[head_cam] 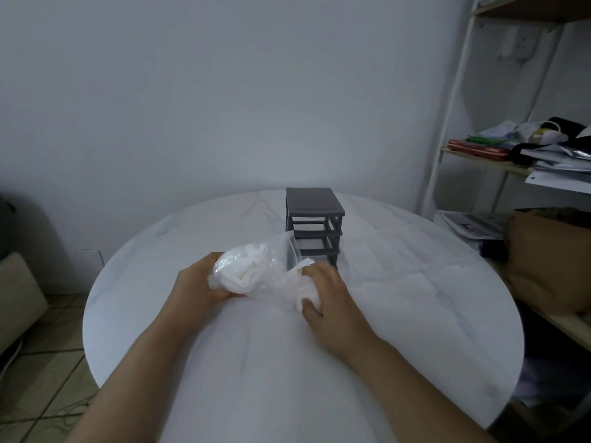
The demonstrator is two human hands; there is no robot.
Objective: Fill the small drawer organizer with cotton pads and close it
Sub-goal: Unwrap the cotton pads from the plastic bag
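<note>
Hands [200, 282] [331, 298] gripping cotton pads [244, 271], organizer [315, 215] behind

Round white marbled worktop [415, 314] set against a plain pale wall [192, 91]. Right: white shelf unit [447, 129], its middle shelf heaped with a red folder [476, 152], papers and bags. A wall socket [523, 46] sits behind it and a brown paper bag [550, 260] lower down. Left: tiled floor [41, 378] and a beige boxy object [16, 298], unclear what.

One organizer [315, 215], one bag [246, 270], one left hand [198, 282], one right hand [331, 302].
</note>
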